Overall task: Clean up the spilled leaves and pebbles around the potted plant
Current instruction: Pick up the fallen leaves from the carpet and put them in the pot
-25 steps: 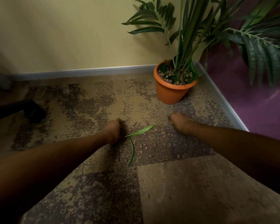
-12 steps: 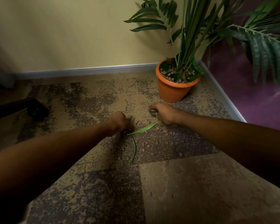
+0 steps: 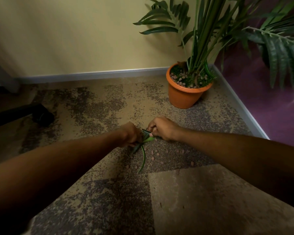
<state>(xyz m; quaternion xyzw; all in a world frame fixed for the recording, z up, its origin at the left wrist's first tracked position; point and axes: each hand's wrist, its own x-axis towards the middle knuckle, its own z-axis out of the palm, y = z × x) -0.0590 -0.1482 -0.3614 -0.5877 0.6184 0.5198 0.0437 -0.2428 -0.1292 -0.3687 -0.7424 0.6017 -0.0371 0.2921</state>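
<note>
1. Mottled tan-and-grey carpet tiles (image 3: 95, 106) cover the floor of a room corner, where a pale yellow wall (image 3: 75, 34) meets a purple wall (image 3: 268, 106), with a grey skirting board (image 3: 92, 75) running along the foot of both.
2. An orange plastic pot (image 3: 185, 95) stands in that corner, holding a tall green palm-like plant (image 3: 204, 39); small brownish pebbles and moss cover its soil.
3. Both bare forearms reach forward to the carpet in front of the pot, and the hands meet there, just beside each other.
4. The left hand (image 3: 130, 134) is curled closed around the gathered ends of several long green leaves (image 3: 143, 154); its fingers are hidden beneath the hand, so I cannot tell exactly how they lie.
5. The right hand (image 3: 161, 128) has its fingers pressed together, pinching a dark green leaf at the same bunch.
6. One narrow leaf trails from the bunch back toward the viewer, curving across the carpet.
7. Spilled round reddish-brown pebbles (image 3: 155, 152) lie scattered on the carpet just beneath and to the right of the hands, well apart from the pot.
8. A dark chair-base leg with a black caster (image 3: 42, 116) sits at the left.
</note>
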